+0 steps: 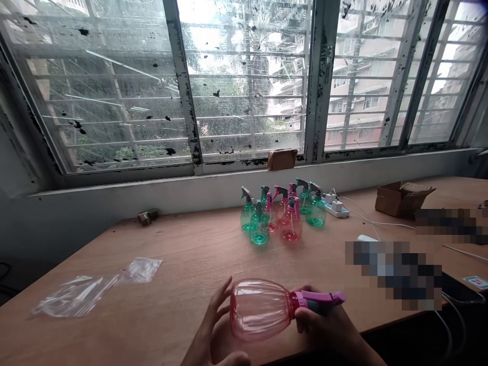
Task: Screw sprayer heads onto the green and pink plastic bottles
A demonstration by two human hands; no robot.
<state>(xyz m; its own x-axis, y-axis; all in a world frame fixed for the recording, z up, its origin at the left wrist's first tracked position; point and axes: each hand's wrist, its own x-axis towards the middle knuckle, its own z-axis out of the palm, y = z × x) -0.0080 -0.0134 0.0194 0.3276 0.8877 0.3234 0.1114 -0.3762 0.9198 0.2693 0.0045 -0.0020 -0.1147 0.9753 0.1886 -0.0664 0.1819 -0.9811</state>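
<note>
A clear pink spray bottle (261,310) lies on its side in the air over the near edge of the table, its base to the left and its pink and grey spray head (320,300) to the right. My right hand (324,325) is closed around the neck by the spray head. My left hand (213,325) is at the base, fingers spread and thumb apart from the bottle. Whether its fingertips touch the base I cannot tell. Further back stands a cluster of several upright spray bottles, among them a green bottle (260,231) and another pink bottle (291,226).
Crumpled clear plastic bags (82,295) lie on the wooden table (183,239) at left. A power strip (337,211) with white cables, an open cardboard box (396,200) and blurred-out items are at right. A brown block (282,159) sits on the window ledge.
</note>
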